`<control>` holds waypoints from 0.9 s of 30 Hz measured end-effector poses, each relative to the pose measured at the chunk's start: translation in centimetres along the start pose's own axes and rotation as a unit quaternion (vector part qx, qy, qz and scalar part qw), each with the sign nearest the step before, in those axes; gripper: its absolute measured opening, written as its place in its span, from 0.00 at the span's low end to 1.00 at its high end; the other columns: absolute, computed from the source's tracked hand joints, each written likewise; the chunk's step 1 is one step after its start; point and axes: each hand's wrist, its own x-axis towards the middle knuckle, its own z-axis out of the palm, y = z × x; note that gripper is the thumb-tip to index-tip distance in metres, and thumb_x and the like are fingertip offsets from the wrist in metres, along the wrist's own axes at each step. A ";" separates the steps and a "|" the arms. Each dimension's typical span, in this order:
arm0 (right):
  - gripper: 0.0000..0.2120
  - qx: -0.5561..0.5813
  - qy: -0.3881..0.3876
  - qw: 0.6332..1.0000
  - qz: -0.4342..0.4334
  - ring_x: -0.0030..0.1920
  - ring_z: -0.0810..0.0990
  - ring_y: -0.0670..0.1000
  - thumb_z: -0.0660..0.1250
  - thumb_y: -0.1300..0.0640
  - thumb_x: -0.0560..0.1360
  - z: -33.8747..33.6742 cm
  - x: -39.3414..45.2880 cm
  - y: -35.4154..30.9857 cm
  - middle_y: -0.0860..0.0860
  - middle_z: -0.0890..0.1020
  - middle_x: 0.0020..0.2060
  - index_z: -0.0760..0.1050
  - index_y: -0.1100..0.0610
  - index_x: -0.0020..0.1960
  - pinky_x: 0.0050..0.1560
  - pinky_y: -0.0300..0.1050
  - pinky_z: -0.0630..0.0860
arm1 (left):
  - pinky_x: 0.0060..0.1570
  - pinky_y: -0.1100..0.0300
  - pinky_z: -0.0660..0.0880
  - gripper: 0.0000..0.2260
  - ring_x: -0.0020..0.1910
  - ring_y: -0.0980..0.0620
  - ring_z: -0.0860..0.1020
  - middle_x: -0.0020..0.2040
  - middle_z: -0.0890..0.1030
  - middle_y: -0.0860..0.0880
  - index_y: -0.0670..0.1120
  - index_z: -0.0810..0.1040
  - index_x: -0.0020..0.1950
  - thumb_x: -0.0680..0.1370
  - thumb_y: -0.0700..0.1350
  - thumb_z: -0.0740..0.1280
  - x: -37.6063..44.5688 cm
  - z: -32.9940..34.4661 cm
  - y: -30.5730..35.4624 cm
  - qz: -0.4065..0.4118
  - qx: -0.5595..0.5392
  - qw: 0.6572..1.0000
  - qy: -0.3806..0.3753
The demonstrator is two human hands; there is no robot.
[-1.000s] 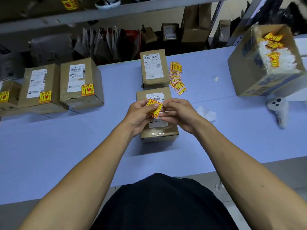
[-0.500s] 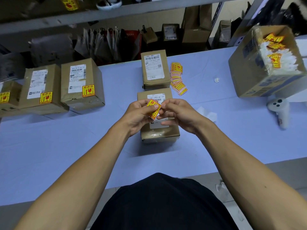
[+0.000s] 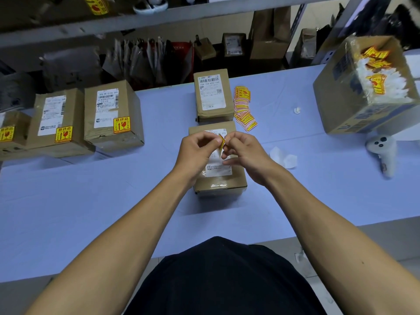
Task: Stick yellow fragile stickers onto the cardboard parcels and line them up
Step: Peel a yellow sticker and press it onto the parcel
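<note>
I saw left hand [image 3: 197, 153] and right hand [image 3: 244, 153] fingers pinching one yellow sticker [image 3: 221, 142] | above the near parcel [image 3: 219, 176] | on the worktop [image 3: 91, 201]

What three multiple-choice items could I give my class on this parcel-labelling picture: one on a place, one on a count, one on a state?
1. Where does the loose stack of stickers lie?
A. Right of the far middle parcel
B. On the shelf
C. At the table's near edge

2. How many parcels at the left show a yellow sticker?
A. One
B. Three
C. Five

3. What state is the near parcel in?
A. Torn open
B. No yellow sticker visible
C. Stacked on another

Answers: 1 A, the stack fans out beside that parcel's right side. 2 B, each of the three carries one. 3 B, the sticker is pinched between the left hand and right hand above it.
</note>
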 end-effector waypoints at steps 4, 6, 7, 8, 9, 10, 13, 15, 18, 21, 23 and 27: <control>0.09 -0.015 0.019 0.999 -0.026 0.33 0.76 0.48 0.57 0.63 0.81 0.0 0.0 0.3 0.51 0.76 0.31 0.73 0.58 0.44 0.38 0.42 0.77 | 0.38 0.70 0.73 0.05 0.36 0.60 0.79 0.38 0.83 0.50 0.41 0.84 0.45 0.78 0.40 0.70 -0.7 0.7 0.4 -0.003 -0.021 1.000 -0.015; 0.08 -0.029 0.021 0.999 -0.034 0.33 0.76 0.47 0.58 0.63 0.81 -0.1 -0.1 0.5 0.51 0.77 0.31 0.73 0.58 0.44 0.37 0.41 0.77 | 0.38 0.70 0.74 0.05 0.38 0.58 0.80 0.39 0.84 0.47 0.39 0.84 0.47 0.77 0.40 0.71 -1.0 0.8 0.5 -0.002 -0.034 0.999 -0.028; 0.08 -0.035 0.020 0.998 -0.037 0.33 0.76 0.47 0.58 0.63 0.81 -0.2 -0.1 0.6 0.51 0.77 0.31 0.73 0.59 0.44 0.38 0.41 0.77 | 0.38 0.69 0.74 0.05 0.38 0.58 0.81 0.40 0.84 0.47 0.39 0.84 0.47 0.77 0.40 0.71 -1.1 0.8 0.5 -0.003 -0.033 0.999 -0.029; 0.09 -0.040 0.019 0.998 -0.039 0.33 0.76 0.47 0.58 0.63 0.81 -0.2 -0.2 0.6 0.51 0.77 0.32 0.73 0.59 0.44 0.38 0.42 0.77 | 0.40 0.67 0.75 0.04 0.39 0.58 0.81 0.40 0.84 0.47 0.40 0.84 0.47 0.77 0.40 0.71 -1.1 0.8 0.4 -0.007 -0.031 0.999 -0.024; 0.09 -0.044 0.020 0.998 -0.040 0.34 0.75 0.47 0.58 0.63 0.81 -0.3 -0.2 0.6 0.51 0.77 0.32 0.73 0.59 0.44 0.39 0.42 0.77 | 0.42 0.64 0.76 0.04 0.41 0.56 0.81 0.41 0.84 0.47 0.41 0.84 0.46 0.77 0.40 0.70 -1.1 0.8 0.4 -0.016 -0.029 0.999 -0.016; 0.09 -0.046 0.023 0.998 -0.040 0.34 0.75 0.47 0.58 0.63 0.81 -0.3 -0.2 0.6 0.51 0.77 0.32 0.73 0.58 0.43 0.40 0.43 0.77 | 0.44 0.61 0.77 0.04 0.43 0.54 0.81 0.42 0.84 0.47 0.43 0.84 0.44 0.77 0.40 0.70 -1.0 0.9 0.3 -0.027 -0.028 0.999 -0.008; 0.10 -0.050 0.033 0.998 -0.037 0.34 0.75 0.49 0.56 0.64 0.80 -0.4 -0.3 0.7 0.51 0.76 0.31 0.72 0.58 0.42 0.41 0.46 0.77 | 0.48 0.56 0.77 0.06 0.45 0.49 0.81 0.43 0.84 0.47 0.46 0.82 0.42 0.78 0.40 0.68 -0.8 1.3 0.3 -0.053 -0.023 0.998 0.002; 0.09 -0.062 0.047 0.997 -0.031 0.34 0.75 0.49 0.56 0.64 0.80 -0.6 -0.3 0.7 0.52 0.76 0.32 0.72 0.59 0.43 0.40 0.45 0.77 | 0.46 0.57 0.76 0.08 0.43 0.50 0.80 0.41 0.82 0.48 0.47 0.81 0.40 0.78 0.40 0.67 -0.8 1.6 0.5 -0.062 -0.025 0.998 0.015; 0.09 -0.057 0.089 0.994 -0.012 0.33 0.75 0.49 0.55 0.63 0.79 -1.4 -0.3 0.8 0.52 0.74 0.32 0.71 0.60 0.42 0.37 0.40 0.77 | 0.46 0.55 0.77 0.08 0.42 0.48 0.80 0.41 0.82 0.47 0.45 0.78 0.40 0.79 0.39 0.64 -0.4 1.9 0.5 -0.105 -0.090 0.989 0.047; 0.11 -0.042 0.137 0.989 0.025 0.33 0.74 0.50 0.55 0.61 0.79 -3.3 -0.2 1.6 0.53 0.74 0.33 0.70 0.60 0.40 0.37 0.40 0.78 | 0.51 0.52 0.79 0.06 0.44 0.47 0.82 0.44 0.82 0.44 0.43 0.78 0.45 0.80 0.39 0.63 0.1 1.6 0.2 -0.141 -0.149 0.975 0.084; 0.11 -0.038 0.168 0.983 0.055 0.34 0.74 0.51 0.55 0.61 0.78 -4.8 0.0 2.4 0.56 0.74 0.33 0.69 0.60 0.38 0.41 0.44 0.79 | 0.50 0.52 0.80 0.06 0.43 0.47 0.82 0.44 0.83 0.44 0.43 0.77 0.46 0.81 0.39 0.63 0.2 1.4 0.1 -0.154 -0.175 0.967 0.100; 0.09 -0.014 0.230 0.966 0.121 0.32 0.72 0.51 0.55 0.61 0.79 -7.6 0.2 4.4 0.54 0.71 0.33 0.68 0.59 0.40 0.38 0.43 0.76 | 0.45 0.55 0.81 0.06 0.42 0.47 0.83 0.46 0.84 0.44 0.43 0.77 0.46 0.81 0.39 0.63 0.3 1.5 0.2 -0.160 -0.181 0.964 0.115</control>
